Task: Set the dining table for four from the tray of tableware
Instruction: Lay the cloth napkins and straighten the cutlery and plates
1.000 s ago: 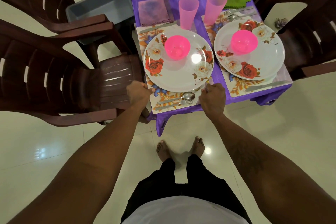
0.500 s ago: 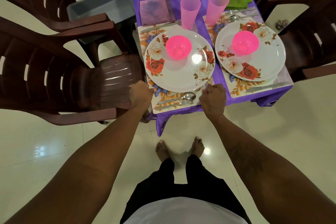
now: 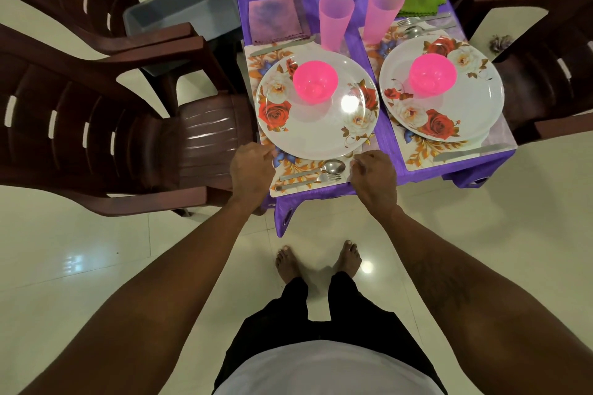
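Left hand (image 3: 252, 167), right hand (image 3: 373, 176) pinch placemat (image 3: 290, 167) sides, counter (image 3: 321, 199) near edge; slide evenly, square to edge, plate (image 3: 316, 135) steady.

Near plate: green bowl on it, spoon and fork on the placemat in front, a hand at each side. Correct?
No: the head view shows the bowl on the near plate is pink, not green. Spoon, fork, placemat, left hand and right hand are as stated.
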Demonstrator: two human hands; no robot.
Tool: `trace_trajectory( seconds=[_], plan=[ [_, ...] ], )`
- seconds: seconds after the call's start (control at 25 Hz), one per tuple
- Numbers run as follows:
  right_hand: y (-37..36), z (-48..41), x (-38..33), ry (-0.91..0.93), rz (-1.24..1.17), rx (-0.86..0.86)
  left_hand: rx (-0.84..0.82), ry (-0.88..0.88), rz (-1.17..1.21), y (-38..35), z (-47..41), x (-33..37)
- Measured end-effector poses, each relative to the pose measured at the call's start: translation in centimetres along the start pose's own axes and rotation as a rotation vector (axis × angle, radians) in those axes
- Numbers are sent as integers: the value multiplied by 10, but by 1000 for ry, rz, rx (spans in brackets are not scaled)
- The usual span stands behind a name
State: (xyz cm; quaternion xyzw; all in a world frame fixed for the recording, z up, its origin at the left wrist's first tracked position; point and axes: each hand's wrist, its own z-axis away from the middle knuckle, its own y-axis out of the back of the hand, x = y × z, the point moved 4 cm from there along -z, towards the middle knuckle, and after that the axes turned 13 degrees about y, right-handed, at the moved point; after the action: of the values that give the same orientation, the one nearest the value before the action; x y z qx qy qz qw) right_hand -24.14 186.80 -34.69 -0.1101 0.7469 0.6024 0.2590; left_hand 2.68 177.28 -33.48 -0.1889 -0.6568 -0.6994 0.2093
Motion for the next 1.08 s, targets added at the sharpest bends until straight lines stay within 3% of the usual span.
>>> trace_trajectory(
  seconds=[0.16,0.28,0.44,0.68,1.08],
  plan=[
    [-9,16,-18,166,-19,-71,-267,-163,-8,-9,28,0],
    [-11,15,-20,220,7,-126,-358,-251,-139,-21,44,-2],
    [-8,13,-21,243,24,-174,-368,-285,-275,-34,50,8],
    [-4,6,-25,254,16,-201,-320,-263,-299,-41,51,14],
    [3,7,-28,282,-9,-225,-329,-157,-211,-45,46,17]
  ],
)
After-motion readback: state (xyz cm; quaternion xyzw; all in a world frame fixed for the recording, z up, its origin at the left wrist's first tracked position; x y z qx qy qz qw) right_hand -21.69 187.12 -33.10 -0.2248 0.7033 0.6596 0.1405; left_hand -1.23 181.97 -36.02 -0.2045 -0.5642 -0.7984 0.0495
